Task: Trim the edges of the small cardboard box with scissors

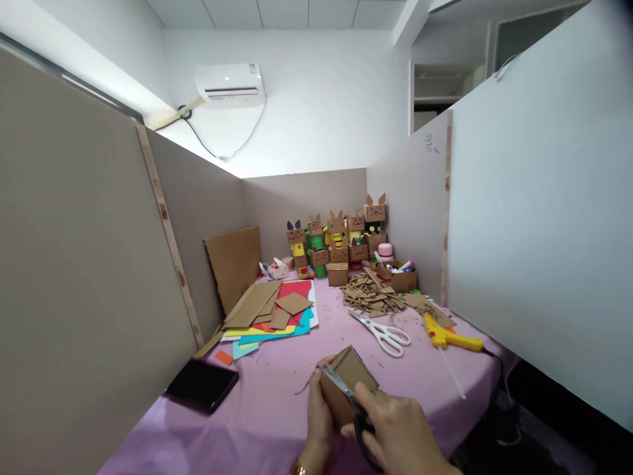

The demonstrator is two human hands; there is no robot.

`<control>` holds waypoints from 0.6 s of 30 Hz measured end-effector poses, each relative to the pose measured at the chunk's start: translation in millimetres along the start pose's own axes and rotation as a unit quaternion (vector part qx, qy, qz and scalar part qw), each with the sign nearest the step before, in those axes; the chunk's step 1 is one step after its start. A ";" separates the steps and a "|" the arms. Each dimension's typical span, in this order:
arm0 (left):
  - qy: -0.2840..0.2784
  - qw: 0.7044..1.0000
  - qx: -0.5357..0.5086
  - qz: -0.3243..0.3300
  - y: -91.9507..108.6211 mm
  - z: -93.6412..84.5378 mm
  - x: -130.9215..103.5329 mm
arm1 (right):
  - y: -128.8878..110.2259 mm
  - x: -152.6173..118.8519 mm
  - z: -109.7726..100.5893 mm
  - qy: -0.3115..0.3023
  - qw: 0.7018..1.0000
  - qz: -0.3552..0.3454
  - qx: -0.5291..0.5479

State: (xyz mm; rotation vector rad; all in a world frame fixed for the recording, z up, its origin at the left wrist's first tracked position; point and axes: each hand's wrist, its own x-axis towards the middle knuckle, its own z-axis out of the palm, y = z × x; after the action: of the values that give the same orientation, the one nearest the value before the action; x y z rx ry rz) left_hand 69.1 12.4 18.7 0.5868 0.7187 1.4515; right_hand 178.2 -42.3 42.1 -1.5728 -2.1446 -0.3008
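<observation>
Low at the front edge of the table, my left hand (319,409) grips a small cardboard box (353,368) by its left side. My right hand (395,422) is closed round the black handles of a pair of scissors (341,382). The metal blades lie across the box's near left edge, pointing up and left toward my left fingers. Whether the blades touch the cardboard I cannot tell. Part of the box is hidden behind my right hand and the handles.
White scissors (383,333) and a yellow glue gun (450,336) lie on the right. Behind them is a heap of cardboard scraps (373,293). Coloured paper (277,336) and a dark tablet (202,386) lie left. Several cardboard animal figures (336,227) stand at the back, between partitions (408,185).
</observation>
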 end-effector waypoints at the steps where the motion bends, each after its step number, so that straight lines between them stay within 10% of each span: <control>1: 0.000 1.000 0.000 0.000 0.0 0.1 0.3 | -0.1 0.1 0.1 0.002 1.000 0.000 0.000; 18: -0.001 1.000 -0.013 0.005 -2.1 1.5 0.4 | -2.4 2.0 -0.8 0.013 1.000 -0.008 -0.004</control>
State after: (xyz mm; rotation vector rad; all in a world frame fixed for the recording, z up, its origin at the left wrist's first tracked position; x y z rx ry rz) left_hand 71.6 12.8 18.1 0.5740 0.6952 1.4669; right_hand 175.6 -41.8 44.0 -1.5483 -2.1397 -0.3350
